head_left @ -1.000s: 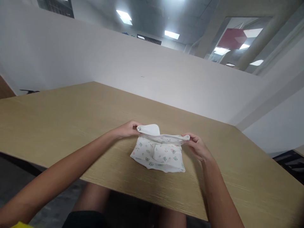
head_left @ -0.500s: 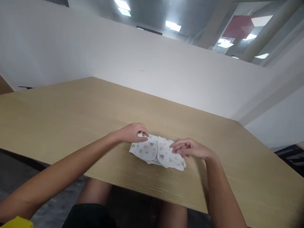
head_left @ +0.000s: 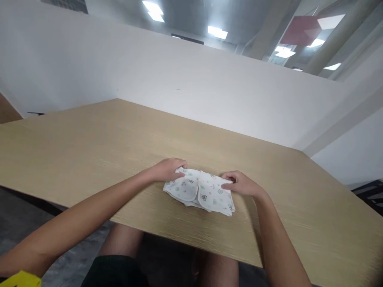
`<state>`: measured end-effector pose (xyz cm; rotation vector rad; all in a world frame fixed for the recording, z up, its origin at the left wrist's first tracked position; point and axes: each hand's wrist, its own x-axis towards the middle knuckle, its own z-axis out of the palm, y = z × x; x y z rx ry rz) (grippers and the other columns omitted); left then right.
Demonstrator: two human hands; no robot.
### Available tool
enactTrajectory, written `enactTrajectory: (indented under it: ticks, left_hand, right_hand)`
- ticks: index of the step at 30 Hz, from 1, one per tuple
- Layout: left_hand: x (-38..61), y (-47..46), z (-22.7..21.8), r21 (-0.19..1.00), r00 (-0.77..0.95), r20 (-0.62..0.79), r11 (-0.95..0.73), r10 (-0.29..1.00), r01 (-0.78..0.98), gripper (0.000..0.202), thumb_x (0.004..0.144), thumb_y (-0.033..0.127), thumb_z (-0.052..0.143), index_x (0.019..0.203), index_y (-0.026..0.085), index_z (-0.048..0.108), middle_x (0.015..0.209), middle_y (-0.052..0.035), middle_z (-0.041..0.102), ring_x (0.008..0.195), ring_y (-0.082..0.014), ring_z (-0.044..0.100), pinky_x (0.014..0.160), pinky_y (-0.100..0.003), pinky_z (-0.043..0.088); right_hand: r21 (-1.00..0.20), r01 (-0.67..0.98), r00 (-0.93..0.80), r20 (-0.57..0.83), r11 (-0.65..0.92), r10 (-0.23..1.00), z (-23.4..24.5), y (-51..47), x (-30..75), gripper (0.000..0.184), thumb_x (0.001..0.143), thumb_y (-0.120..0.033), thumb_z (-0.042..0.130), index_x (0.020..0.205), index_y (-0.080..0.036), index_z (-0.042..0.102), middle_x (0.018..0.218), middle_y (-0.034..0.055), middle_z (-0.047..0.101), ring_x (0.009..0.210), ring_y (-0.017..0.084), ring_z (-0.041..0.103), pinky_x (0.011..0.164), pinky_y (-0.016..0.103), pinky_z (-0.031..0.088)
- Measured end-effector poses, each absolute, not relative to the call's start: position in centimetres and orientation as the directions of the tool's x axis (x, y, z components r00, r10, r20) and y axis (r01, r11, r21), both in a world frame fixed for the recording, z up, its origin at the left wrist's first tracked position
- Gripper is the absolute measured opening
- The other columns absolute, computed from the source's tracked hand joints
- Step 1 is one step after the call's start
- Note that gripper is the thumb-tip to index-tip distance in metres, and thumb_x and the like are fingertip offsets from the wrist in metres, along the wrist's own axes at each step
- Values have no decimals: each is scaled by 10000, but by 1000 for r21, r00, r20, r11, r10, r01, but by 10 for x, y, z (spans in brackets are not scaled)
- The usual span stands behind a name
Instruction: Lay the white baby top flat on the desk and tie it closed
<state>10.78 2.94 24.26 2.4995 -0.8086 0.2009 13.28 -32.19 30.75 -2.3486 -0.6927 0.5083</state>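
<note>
A folded white baby garment with small green, pink and dark animal prints lies flat on the table in front of me. Two rounded flaps meet near its middle. My left hand pinches its far left corner, thumb on top and fingers curled over the far edge. At the far right corner, my right hand has its thumb on the cloth and its fingers bent behind the edge. Fingertips of both hands are partly hidden.
The wooden table runs up to a white partition wall at the back. Its near edge passes just above my legs. A dark slatted object stands beyond the right edge.
Both hands have closed on the garment's far corners. My right hand has shifted from over the cloth to the far right corner. The garment has stayed in about the same place.
</note>
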Motion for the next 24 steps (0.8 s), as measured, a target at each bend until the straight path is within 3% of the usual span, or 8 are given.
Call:
enactTrajectory:
  ticks: [2, 5, 8, 12, 15, 17, 20, 24]
  left_hand:
    - [106, 28, 244, 440, 841, 334, -719, -426, -539, 180, 969, 348, 571, 1067, 197, 588, 1056, -17, 663, 947, -197, 590, 782, -322, 385]
    - [104, 28, 251, 466, 787, 586, -712, -196, -525, 133, 983, 302, 549, 1047, 188, 573, 1019, -23, 637, 914, -186, 576, 773, -309, 388]
    - [104, 34, 260, 354, 586, 802, -696, -118, -625, 79, 939, 145, 497, 997, 169, 546, 1039, -45, 606, 943, -175, 554, 813, -295, 398]
    - [107, 47, 260, 194, 607, 632, -661, -482, -725, 47, 915, 157, 563, 958, 173, 572, 1011, -36, 609, 895, -166, 538, 758, -282, 371]
    - [109, 49, 252, 219, 607, 392, -571, -691, -791, 295, 857, 441, 770, 861, 183, 627, 946, -20, 633, 864, -167, 564, 742, -287, 367]
    - [109, 44, 247, 233, 600, 392, -555, -697, -798, 416, 859, 575, 754, 802, 181, 632, 880, -22, 637, 839, -170, 573, 773, -302, 386]
    - [109, 32, 240, 223, 622, 512, -607, -592, -763, 351, 984, 531, 603, 953, 191, 685, 998, -46, 678, 945, -193, 605, 890, -336, 421]
    - [111, 21, 226, 217, 627, 545, -629, -557, -747, 475, 1030, 544, 524, 1384, 239, 614, 1473, -80, 569, 1337, -257, 530, 1152, -431, 343]
  right_hand:
    - [-652, 410, 817, -48, -638, 575, 308, -317, 130, 246, 822, -359, 710, 868, -120, 674, 829, 25, 592, 736, 118, 494, 670, 257, 360]
    - [-614, 555, 828, 340, -561, 447, 313, -313, 126, 191, 824, -311, 672, 863, -131, 622, 793, 14, 549, 714, 115, 475, 653, 255, 344]
    - [-503, 705, 705, 569, -500, 422, 320, -314, 123, 154, 845, -265, 655, 826, -143, 563, 826, 16, 544, 740, 113, 467, 678, 255, 343]
    - [-489, 679, 714, 271, -547, 645, 320, -319, 121, 101, 836, -239, 681, 866, -151, 640, 939, 29, 615, 854, 130, 524, 761, 256, 384]
    - [-507, 505, 779, -81, -698, 622, 313, -321, 122, 245, 772, -358, 804, 937, -190, 738, 924, 27, 621, 806, 133, 506, 720, 257, 384]
    - [-508, 433, 786, -191, -745, 588, 309, -321, 123, 347, 777, -487, 824, 980, -212, 764, 889, 28, 620, 778, 136, 501, 699, 263, 384]
    - [-522, 469, 807, -75, -712, 586, 305, -317, 126, 409, 863, -597, 739, 990, -209, 765, 926, 41, 652, 805, 147, 540, 732, 287, 417]
    - [-422, 640, 763, 257, -642, 592, 289, -307, 132, 432, 893, -539, 729, 1188, -223, 727, 1211, 62, 638, 1119, 196, 578, 1013, 349, 447]
